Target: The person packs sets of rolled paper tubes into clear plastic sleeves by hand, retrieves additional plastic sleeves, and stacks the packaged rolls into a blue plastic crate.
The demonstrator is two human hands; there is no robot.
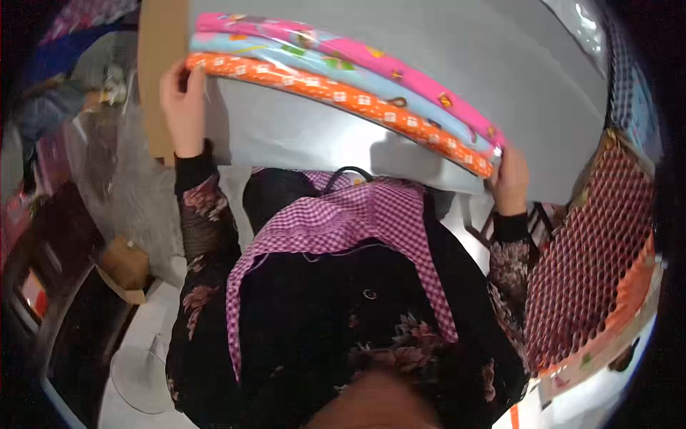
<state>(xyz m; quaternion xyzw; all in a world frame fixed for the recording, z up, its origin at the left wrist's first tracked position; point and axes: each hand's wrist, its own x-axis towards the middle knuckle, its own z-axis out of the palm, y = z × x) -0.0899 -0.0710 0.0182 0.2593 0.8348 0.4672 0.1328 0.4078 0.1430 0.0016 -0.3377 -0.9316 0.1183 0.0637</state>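
Note:
A long bundle of three patterned rolls lies across the table, with glossy highlights like clear wrap over it. The top roll is pink (357, 51), the middle one light blue (343, 73), and the front one orange with white marks (343, 93). My left hand (184, 107) is closed on the bundle's left end, thumb on the orange roll. At the other end, my right hand (511, 179) grips the right tip, its fingers slightly blurred. I cannot tell whether the rolls are fabric or paper.
Beneath the bundle is a grey table (543, 93) with a brown cardboard strip (158, 129) along its left side. Clear plastic (582, 25) lies at the back right. Red patterned cloth (593, 264) hangs at the right. A dark wooden chair (78, 336) and a small cardboard box (125, 264) stand left.

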